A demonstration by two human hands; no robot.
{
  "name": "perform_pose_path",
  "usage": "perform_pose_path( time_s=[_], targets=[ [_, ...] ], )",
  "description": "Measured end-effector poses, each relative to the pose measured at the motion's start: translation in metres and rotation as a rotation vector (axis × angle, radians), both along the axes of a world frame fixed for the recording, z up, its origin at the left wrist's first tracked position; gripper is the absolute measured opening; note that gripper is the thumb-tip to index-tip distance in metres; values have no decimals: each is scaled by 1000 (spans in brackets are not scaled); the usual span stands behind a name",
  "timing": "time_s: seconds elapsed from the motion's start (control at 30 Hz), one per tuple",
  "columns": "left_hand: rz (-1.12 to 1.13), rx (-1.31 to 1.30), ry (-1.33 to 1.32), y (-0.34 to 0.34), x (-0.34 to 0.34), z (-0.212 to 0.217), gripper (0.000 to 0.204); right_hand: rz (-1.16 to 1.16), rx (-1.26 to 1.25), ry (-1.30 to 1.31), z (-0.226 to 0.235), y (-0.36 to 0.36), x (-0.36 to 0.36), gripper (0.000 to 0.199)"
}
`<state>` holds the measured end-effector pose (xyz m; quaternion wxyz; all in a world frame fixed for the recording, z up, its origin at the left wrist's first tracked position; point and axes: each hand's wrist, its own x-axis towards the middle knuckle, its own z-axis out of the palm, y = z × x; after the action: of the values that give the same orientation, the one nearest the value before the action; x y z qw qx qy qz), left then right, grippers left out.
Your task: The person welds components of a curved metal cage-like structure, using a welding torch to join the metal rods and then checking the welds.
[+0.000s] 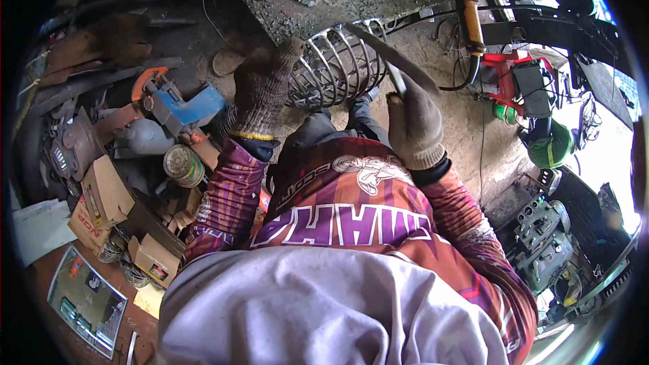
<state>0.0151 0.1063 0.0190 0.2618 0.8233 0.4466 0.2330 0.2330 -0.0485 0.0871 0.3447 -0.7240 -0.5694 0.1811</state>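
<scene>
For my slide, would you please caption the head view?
Gloved left hand at a curved silvery metal cage; gloved right hand holding a flat grey strip.

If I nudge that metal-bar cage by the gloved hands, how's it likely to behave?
The metal-bar cage will probably stay stiff, since its ribs look like solid metal. It may be fairly light for its size, given the open gaps between bars. Its curved sides suggest it could rock or roll.
</scene>
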Motion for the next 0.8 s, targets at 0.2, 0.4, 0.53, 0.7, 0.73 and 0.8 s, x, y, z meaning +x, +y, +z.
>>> perform_pose_path(
  time_s=[0.2,0.4,0.53,0.7,0.73,0.8],
  targets=[
    [108,-257,256,2,1,-2,21,11,-21,-92,-1,2,1,34],
    [-50,13,263,2,2,-1,27,7,-95,8,-2,1,-1,27],
    [225,-427,-212,-8,12,18,35,-27,-47,56,8,-3,-2,27],
    [248,-412,-239,-5,19,23,19,-51,-102,71,18,1,-3,26],
    [249,-395,-267,-5,20,24,17,-27,-17,55,16,0,0,27],
    [282,-435,-272,-7,18,31,15,-20,-53,51,13,2,0,28]
  ],
)
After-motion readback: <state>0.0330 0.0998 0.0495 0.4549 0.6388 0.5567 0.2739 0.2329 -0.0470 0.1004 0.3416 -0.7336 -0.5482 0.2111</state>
